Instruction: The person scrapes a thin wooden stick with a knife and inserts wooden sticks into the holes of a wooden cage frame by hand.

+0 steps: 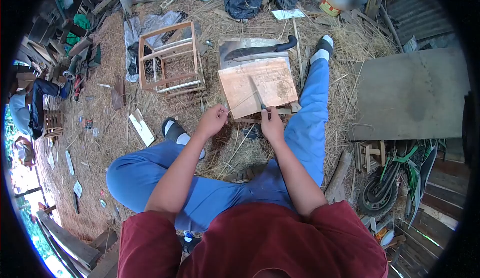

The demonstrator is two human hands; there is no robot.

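Left hand (pixel 215 120) pinches a thin strip (pixel 243 101); right hand (pixel 272 126) grips a knife (pixel 255 90) by its handle. I figure its blade's over the wooden block (pixel 233 84) for backing.

Maroon short-sleeved cloth shirt (pixel 280 238) across bottom of frame, blue long trousers (pixel 314 108) mid-frame, white fabric socks (pixel 320 55), dark open-toed slide sandals (pixel 174 131) with broad straps, one centre-left, one upper right
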